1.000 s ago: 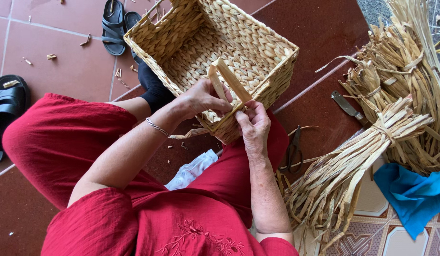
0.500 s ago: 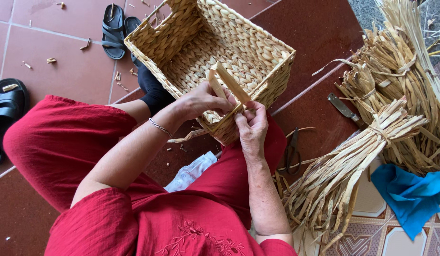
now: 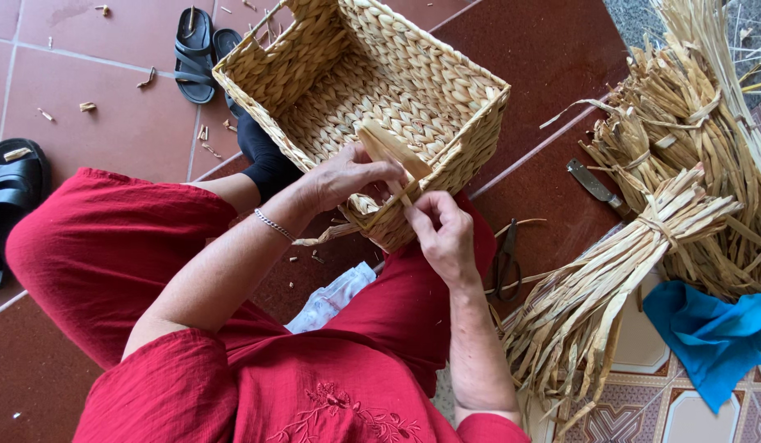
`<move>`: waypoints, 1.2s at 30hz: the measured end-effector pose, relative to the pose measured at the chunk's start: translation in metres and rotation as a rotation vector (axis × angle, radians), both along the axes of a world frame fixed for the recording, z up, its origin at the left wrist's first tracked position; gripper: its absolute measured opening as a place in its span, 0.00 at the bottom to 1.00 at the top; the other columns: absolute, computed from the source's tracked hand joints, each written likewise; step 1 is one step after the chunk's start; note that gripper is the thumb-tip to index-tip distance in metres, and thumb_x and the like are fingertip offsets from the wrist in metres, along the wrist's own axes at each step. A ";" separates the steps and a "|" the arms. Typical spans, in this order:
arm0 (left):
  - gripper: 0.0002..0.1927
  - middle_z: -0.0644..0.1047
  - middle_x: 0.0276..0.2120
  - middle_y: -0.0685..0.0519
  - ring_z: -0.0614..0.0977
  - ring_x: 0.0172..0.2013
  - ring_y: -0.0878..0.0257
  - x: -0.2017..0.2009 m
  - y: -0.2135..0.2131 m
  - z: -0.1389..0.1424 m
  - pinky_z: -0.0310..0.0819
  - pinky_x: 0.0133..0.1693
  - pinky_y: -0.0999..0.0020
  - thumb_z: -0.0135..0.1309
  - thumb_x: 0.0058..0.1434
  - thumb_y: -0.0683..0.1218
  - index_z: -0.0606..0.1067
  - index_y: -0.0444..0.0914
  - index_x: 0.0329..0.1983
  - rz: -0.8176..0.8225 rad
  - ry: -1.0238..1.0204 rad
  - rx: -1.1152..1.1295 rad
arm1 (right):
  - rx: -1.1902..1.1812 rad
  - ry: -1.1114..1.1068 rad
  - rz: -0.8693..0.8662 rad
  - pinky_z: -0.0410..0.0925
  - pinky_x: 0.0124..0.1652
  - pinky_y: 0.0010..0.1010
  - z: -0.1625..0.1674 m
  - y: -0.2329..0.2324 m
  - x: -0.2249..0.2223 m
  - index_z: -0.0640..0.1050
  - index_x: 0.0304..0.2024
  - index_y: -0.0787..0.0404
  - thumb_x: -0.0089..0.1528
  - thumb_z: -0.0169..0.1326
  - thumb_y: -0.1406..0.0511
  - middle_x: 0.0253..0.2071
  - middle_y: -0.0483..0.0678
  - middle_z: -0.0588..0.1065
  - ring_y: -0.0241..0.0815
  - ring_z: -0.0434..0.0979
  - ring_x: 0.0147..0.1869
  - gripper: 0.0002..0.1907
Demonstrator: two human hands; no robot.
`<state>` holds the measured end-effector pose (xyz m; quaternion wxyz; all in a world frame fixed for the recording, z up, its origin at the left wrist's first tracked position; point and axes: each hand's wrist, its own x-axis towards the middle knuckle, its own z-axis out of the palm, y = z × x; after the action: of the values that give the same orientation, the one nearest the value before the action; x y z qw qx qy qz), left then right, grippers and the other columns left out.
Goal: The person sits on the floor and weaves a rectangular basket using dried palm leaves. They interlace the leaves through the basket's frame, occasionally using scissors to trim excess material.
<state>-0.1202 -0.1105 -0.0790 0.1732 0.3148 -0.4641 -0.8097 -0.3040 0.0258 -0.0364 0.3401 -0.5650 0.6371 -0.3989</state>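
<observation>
A square woven straw basket (image 3: 446, 90) rests tilted against my knees, its opening facing me. At the near corner of its rim stands a flat straw strip (image 3: 386, 146). My left hand (image 3: 348, 176) pinches that strip at the rim, a thin bracelet on its wrist. Just below the same corner, my right hand (image 3: 442, 234) grips the strip's lower end with fingers closed. My red trousers and red top fill the lower left.
Bundles of dried straw (image 3: 643, 238) lie on the right. Black scissors (image 3: 505, 262) and a knife (image 3: 594, 187) sit on the red tile floor beside them. A blue cloth (image 3: 708, 332) is at lower right, black sandals (image 3: 196, 53) at top left.
The view has drifted slightly. Both hands stay at the basket's near corner; the right hand has shifted a little lower on the strip.
</observation>
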 end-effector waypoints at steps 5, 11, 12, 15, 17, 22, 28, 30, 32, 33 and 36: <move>0.19 0.83 0.36 0.54 0.82 0.34 0.69 -0.011 0.002 -0.003 0.79 0.35 0.71 0.66 0.56 0.49 0.80 0.35 0.48 -0.021 -0.077 -0.005 | 0.164 -0.018 0.059 0.68 0.24 0.24 0.010 0.030 -0.014 0.77 0.36 0.65 0.65 0.56 0.68 0.24 0.44 0.77 0.31 0.75 0.24 0.05; 0.16 0.79 0.33 0.55 0.79 0.32 0.69 -0.008 0.000 -0.003 0.77 0.34 0.72 0.68 0.56 0.45 0.76 0.37 0.44 -0.076 0.025 0.081 | 0.192 0.124 0.147 0.70 0.26 0.25 0.024 0.079 -0.033 0.76 0.35 0.63 0.63 0.58 0.69 0.24 0.43 0.77 0.33 0.77 0.26 0.04; 0.16 0.80 0.33 0.56 0.79 0.31 0.70 -0.008 0.000 -0.002 0.78 0.34 0.73 0.67 0.54 0.45 0.78 0.38 0.45 -0.076 0.012 0.072 | 0.194 0.172 0.159 0.71 0.26 0.26 0.025 0.087 -0.035 0.76 0.35 0.63 0.62 0.58 0.68 0.25 0.43 0.78 0.33 0.78 0.26 0.04; 0.17 0.80 0.33 0.56 0.81 0.33 0.70 -0.008 0.001 0.002 0.79 0.36 0.73 0.66 0.53 0.43 0.73 0.38 0.44 -0.067 0.051 0.084 | 0.363 0.253 0.056 0.68 0.25 0.32 0.023 0.110 -0.040 0.76 0.35 0.62 0.61 0.61 0.67 0.21 0.48 0.76 0.39 0.76 0.22 0.06; 0.19 0.78 0.32 0.57 0.80 0.33 0.70 -0.009 0.002 0.003 0.78 0.36 0.73 0.65 0.54 0.41 0.73 0.38 0.47 -0.059 0.078 0.067 | 0.373 0.324 0.061 0.70 0.27 0.34 0.018 0.121 -0.043 0.76 0.35 0.61 0.60 0.61 0.67 0.22 0.49 0.77 0.40 0.79 0.24 0.06; 0.18 0.77 0.31 0.55 0.79 0.32 0.68 -0.005 0.013 0.007 0.79 0.37 0.71 0.62 0.56 0.39 0.75 0.36 0.50 -0.060 0.031 -0.103 | 0.370 0.458 0.021 0.73 0.32 0.39 0.007 0.135 -0.049 0.76 0.36 0.60 0.60 0.60 0.65 0.25 0.49 0.79 0.46 0.82 0.29 0.07; 0.13 0.77 0.41 0.48 0.82 0.39 0.59 -0.004 0.056 0.021 0.81 0.42 0.65 0.61 0.64 0.42 0.76 0.36 0.51 0.133 -0.210 -1.040 | 0.150 0.608 0.228 0.74 0.41 0.42 0.019 0.114 -0.051 0.77 0.40 0.62 0.59 0.61 0.59 0.38 0.51 0.79 0.48 0.81 0.40 0.14; 0.15 0.76 0.41 0.44 0.81 0.41 0.50 -0.009 0.069 0.026 0.77 0.41 0.58 0.60 0.64 0.43 0.75 0.35 0.52 0.257 -0.297 -1.230 | -0.061 0.506 0.246 0.73 0.42 0.43 0.021 0.095 -0.047 0.75 0.54 0.71 0.61 0.61 0.56 0.48 0.57 0.77 0.51 0.80 0.46 0.28; 0.18 0.75 0.42 0.44 0.80 0.42 0.49 -0.013 0.078 0.029 0.77 0.41 0.59 0.58 0.63 0.43 0.72 0.35 0.55 0.314 -0.360 -1.348 | -0.027 0.238 0.172 0.75 0.42 0.34 0.017 0.068 -0.035 0.75 0.56 0.67 0.68 0.56 0.56 0.48 0.54 0.78 0.43 0.81 0.46 0.23; 0.19 0.74 0.42 0.44 0.79 0.42 0.48 -0.014 0.082 0.030 0.77 0.41 0.59 0.57 0.63 0.42 0.71 0.34 0.57 0.338 -0.397 -1.404 | -0.008 0.098 0.136 0.76 0.41 0.30 0.014 0.059 -0.028 0.75 0.57 0.66 0.71 0.53 0.57 0.48 0.52 0.78 0.39 0.81 0.46 0.20; 0.22 0.74 0.39 0.45 0.79 0.41 0.49 -0.015 0.086 0.028 0.76 0.41 0.59 0.57 0.61 0.42 0.69 0.37 0.59 0.359 -0.505 -1.436 | 0.181 0.044 0.049 0.69 0.29 0.28 0.009 0.037 -0.011 0.81 0.43 0.63 0.67 0.56 0.56 0.27 0.47 0.78 0.33 0.75 0.30 0.16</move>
<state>-0.1356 -0.0242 -0.0511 0.3520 0.3704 -0.8417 -0.1745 -0.3150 0.0624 -0.0275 0.3852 -0.5561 0.6640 -0.3186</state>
